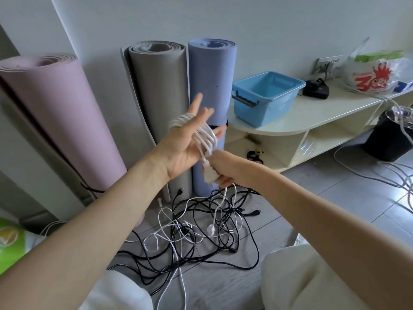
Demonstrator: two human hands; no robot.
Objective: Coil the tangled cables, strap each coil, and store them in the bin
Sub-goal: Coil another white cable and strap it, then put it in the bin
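White cable (202,133) loops several times around the left hand (187,139), whose grip is spread wide, palm up and fingers straight, the loops crossing palm and thumb; the forearm reaches forward and upward from the lower left; just below that hand the right hand (220,170) has its grip pinched around the cable's pale connector (209,173), fingers curled, wrist bent down; beneath both hands a tangle of black and white cables (201,233) lies on the grey floor (335,198); to the right of and beyond the hands the blue bin (266,98) sits on the pale counter (312,113); rolled mats (156,108) stand behind the hands.
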